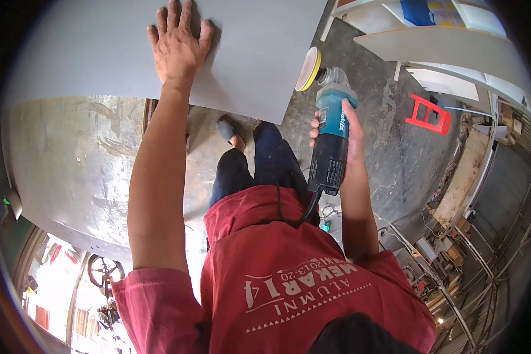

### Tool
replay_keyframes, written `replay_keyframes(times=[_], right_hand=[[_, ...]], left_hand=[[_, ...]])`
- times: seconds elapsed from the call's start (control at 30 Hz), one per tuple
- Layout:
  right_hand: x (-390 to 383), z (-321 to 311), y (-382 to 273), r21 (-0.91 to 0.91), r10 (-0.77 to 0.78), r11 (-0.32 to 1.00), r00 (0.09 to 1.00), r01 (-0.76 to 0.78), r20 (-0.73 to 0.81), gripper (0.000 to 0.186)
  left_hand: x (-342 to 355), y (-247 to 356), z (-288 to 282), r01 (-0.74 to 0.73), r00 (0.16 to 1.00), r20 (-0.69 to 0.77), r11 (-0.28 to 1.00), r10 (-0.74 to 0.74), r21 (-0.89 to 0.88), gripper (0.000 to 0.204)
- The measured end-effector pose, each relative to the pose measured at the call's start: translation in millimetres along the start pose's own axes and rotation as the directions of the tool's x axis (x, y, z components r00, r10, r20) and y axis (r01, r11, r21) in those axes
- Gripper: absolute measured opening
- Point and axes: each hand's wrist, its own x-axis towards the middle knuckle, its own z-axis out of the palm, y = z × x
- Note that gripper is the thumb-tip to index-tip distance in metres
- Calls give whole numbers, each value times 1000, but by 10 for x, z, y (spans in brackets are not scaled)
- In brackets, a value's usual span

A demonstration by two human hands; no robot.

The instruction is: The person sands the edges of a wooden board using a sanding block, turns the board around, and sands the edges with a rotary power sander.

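My left hand [178,50] lies flat with fingers spread on a large grey panel [253,59] at the upper left. In my right hand [353,135] is a teal and black angle grinder [335,121], gripped around its body. A round pad [308,69] with a yellow edge is fitted to the tool's head. That pad is just off the panel's right edge, apart from it. The tool's black cord [308,213] drops from its lower end and runs across my red shirt.
A red plastic stool [429,115] is on the concrete floor [377,156] at the right. White shelving [448,50] fills the upper right. Planks and metal racks [463,171] line the right side. Cables [389,221] lie on the floor near my right forearm.
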Motion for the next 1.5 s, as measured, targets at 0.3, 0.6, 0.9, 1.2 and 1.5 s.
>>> replay_keyframes(times=[0.3,0.6,0.9,1.2,1.5], right_hand=[[-23,-133,84,-13,-3,1000,1000,3,12,59],[227,-12,-208,4,-10,1000,998,10,55,60],[555,32,-591,9,-9,1000,997,8,82,62],[381,45,-494,-12,-1,1000,999,2,39,61],[44,-28,37,-13,-15,1000,1000,15,12,60]], left_hand=[[67,104,-68,5,1000,14,1000,-5,-21,70],[27,-290,372,-153,921,-351,986,167,68,60],[-122,-324,340,-123,936,-324,990,138,66,60],[-65,-298,339,-149,934,-325,988,152,34,61],[-10,-104,121,-99,976,-191,994,105,41,65]])
